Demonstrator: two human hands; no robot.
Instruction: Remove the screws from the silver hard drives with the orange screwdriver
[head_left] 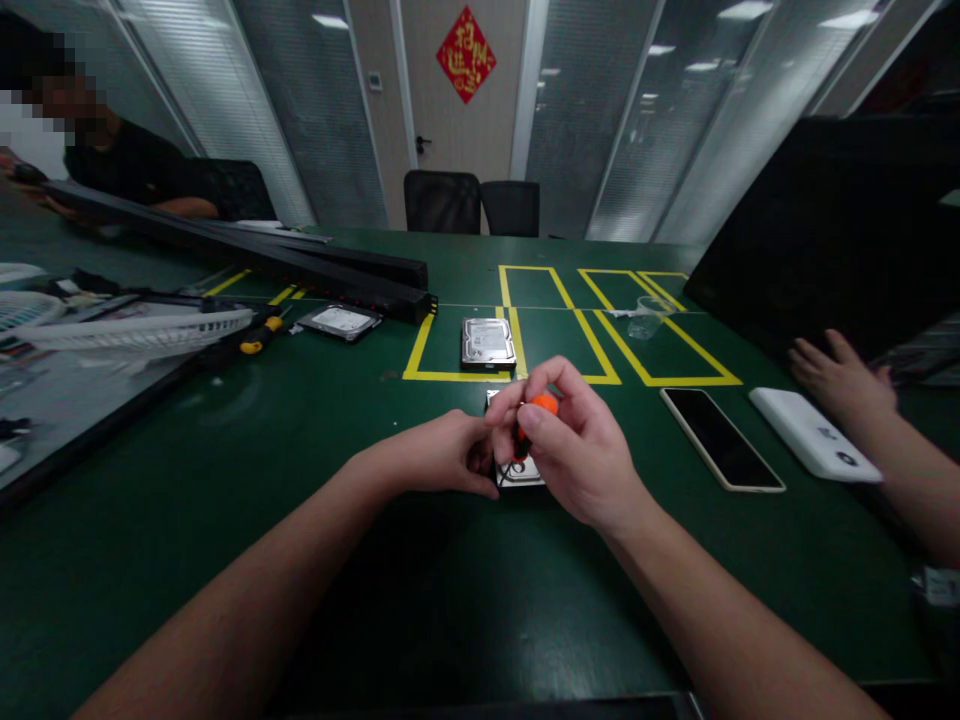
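A silver hard drive [517, 474] lies on the green table in front of me, partly covered by both hands. My left hand [459, 450] is closed around its left edge. Above the drive, my right hand [581, 440] grips a screwdriver with an orange and black handle [544, 404]; its tip points down toward the drive, but I cannot tell whether it touches a screw. Just beyond my hands, a second hard drive [487, 343] rests flat inside a yellow taped rectangle.
A third drive [341, 321] and a yellow-black screwdriver [264, 335] lie left, near long black bars [300, 255] and white racket-like frames [135, 332]. Right are a phone [721, 438], white power bank [816, 433], clear cup [646, 318] and another person's hand [847, 385] by a black panel. Someone sits far left.
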